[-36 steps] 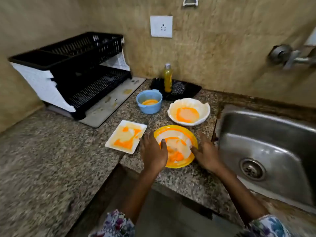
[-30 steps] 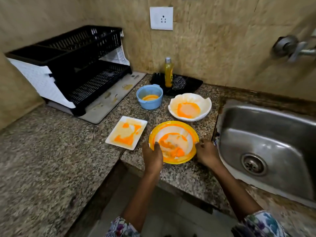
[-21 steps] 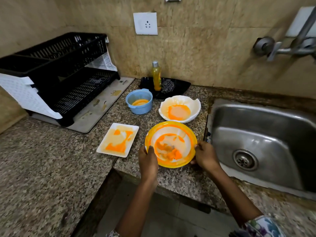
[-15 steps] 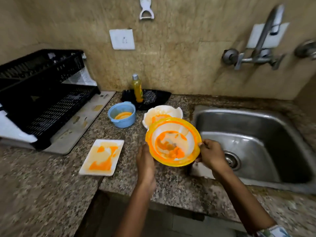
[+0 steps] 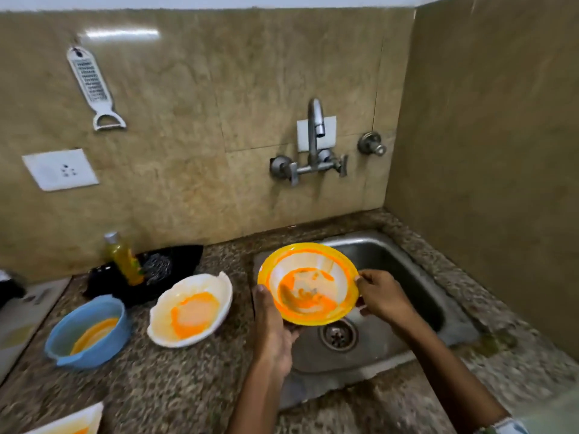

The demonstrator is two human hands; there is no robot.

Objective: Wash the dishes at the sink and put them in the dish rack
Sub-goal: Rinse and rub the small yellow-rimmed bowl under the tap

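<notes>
Both your forearms reach forward and converge, bare to just above the wrists. Your left hand is turned thumb-up, fingers curled underneath in a grip. Your right hand pinches with thumb on top and fingers curled below.

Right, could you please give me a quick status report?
Left hand and right hand grip yellow bowl, still dirty, over sink. Tap off. Nothing in the way.

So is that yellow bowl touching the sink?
Apart. The head view shows the yellow bowl held up by both hands, above the sink basin and drain.
</notes>
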